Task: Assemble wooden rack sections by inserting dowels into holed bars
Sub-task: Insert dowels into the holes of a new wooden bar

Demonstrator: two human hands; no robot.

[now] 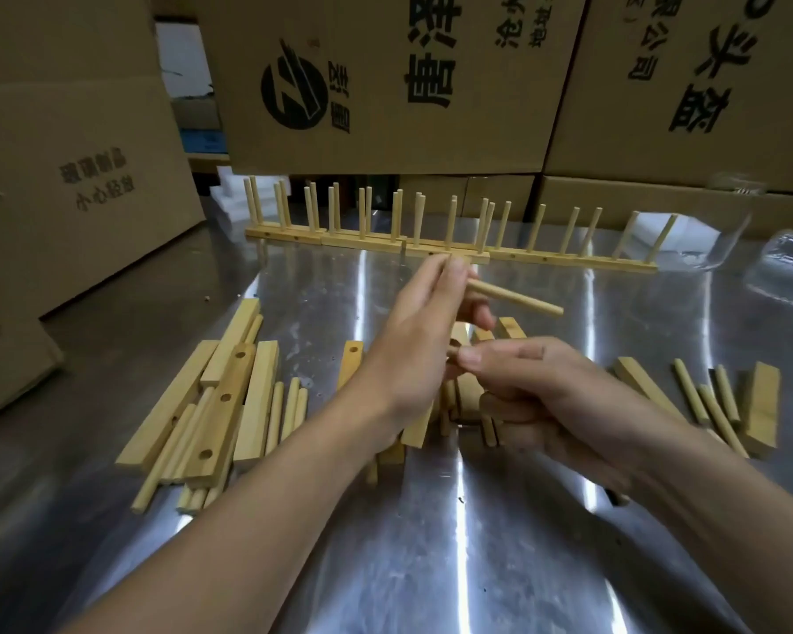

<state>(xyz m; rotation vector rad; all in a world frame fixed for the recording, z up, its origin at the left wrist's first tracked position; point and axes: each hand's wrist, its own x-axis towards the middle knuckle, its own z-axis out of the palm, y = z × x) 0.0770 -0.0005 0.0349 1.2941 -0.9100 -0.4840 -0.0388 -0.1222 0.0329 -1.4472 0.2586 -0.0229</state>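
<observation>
My left hand [420, 340] pinches a wooden dowel [518, 298] between thumb and fingers; the dowel points right, above the table. My right hand [536, 391] is closed around a short holed bar [470, 395], mostly hidden by both hands. At the back of the table stand several finished rack sections [454, 249], bars with upright dowels, side by side in a row. A pile of loose holed bars and dowels [220, 404] lies at the left. More dowels and a bar [724, 404] lie at the right.
The shiny metal table [431, 542] reflects light. Large cardboard boxes [385, 84] stand close behind the racks, another box [74, 176] at the left. Clear plastic packaging [783, 263] lies at the far right.
</observation>
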